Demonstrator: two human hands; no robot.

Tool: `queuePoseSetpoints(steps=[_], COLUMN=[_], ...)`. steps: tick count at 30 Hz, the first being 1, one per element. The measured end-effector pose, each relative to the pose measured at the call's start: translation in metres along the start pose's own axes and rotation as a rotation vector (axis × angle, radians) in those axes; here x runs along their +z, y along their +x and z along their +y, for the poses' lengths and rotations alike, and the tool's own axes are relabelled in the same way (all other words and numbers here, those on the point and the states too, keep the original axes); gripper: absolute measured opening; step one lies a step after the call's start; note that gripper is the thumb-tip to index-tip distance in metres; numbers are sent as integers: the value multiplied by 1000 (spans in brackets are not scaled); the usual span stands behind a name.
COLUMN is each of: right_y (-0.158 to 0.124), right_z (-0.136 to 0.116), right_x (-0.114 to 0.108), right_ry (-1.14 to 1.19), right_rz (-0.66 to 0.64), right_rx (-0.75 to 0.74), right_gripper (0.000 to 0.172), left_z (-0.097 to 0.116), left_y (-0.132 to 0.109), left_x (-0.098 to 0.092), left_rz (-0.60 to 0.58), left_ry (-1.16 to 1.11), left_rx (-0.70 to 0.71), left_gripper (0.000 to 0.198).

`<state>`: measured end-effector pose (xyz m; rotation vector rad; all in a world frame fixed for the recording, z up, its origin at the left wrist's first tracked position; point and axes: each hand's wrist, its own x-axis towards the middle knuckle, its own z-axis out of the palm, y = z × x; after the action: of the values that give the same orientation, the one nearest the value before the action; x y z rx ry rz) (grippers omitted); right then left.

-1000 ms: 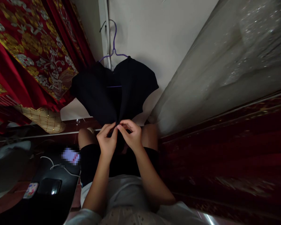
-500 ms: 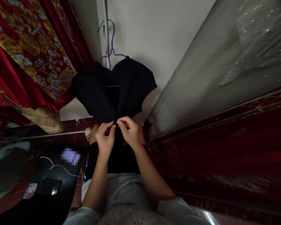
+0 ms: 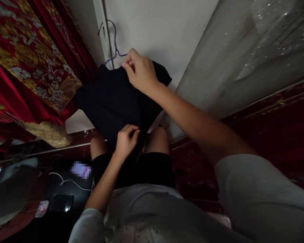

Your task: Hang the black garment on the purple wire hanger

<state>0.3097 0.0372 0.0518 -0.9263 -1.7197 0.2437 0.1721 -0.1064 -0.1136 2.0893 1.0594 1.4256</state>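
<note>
A black garment (image 3: 111,98) hangs on a purple hanger (image 3: 114,44) hooked on a white wall fitting. My right hand (image 3: 139,71) is raised to the garment's neck, where its fingers pinch the top edge of the cloth beside the hanger. My left hand (image 3: 125,141) is lower down, fingers closed on the garment's bottom edge. My knees in black shorts show just below that hand.
A red and gold flowered curtain (image 3: 32,54) hangs at the left. A pale sheer curtain (image 3: 243,57) falls at the right over dark red fabric (image 3: 268,128). Down left are a black surface (image 3: 60,206) with a phone, a white cable and a small card.
My right hand left the lower front of the garment and rose to its neck by the hanger. My left hand stayed at the bottom edge. The view shifted slightly.
</note>
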Motion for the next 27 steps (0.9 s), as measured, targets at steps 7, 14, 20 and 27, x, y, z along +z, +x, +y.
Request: queuePoseSetpoints(steps=[7, 14, 20, 27], right_y=[-24, -29, -64, -109], right_z=[-17, 9, 28, 72], right_x=[6, 22, 66, 67], right_ry=[459, 674, 748, 820], right_rz=[-42, -112, -60, -164], right_rx=[599, 656, 1012, 1176], right_gripper=[26, 26, 36, 36], left_z=[10, -14, 10, -88], left_y=[130, 188, 191, 150], left_x=[-63, -70, -103, -223], left_rz=[103, 9, 180, 349], left_ry=[38, 140, 241, 247], left_rx=[265, 226, 392, 75], left_gripper=[33, 18, 13, 24])
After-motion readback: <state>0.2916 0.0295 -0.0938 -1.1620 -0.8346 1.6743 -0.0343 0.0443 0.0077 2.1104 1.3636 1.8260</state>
